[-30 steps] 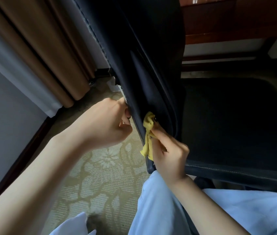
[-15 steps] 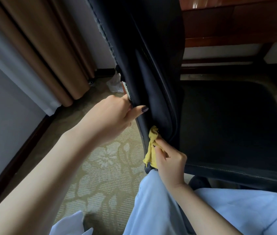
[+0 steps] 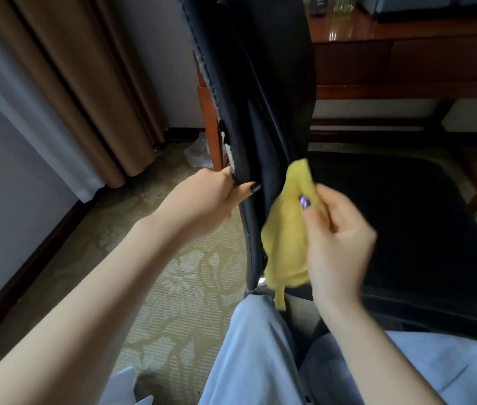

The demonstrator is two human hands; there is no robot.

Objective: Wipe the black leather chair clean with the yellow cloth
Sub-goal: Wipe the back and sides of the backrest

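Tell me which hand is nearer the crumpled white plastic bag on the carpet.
Left. The left hand grips the black leather chair just in front of the white plastic bag; the right hand, pinching the yellow cloth, is farther right, by the seat.

A person's left hand [image 3: 205,200] grips the chair back [image 3: 260,83]; the right hand [image 3: 336,244] holds the cloth [image 3: 287,235] just right of it, with a desk [image 3: 406,62] behind.
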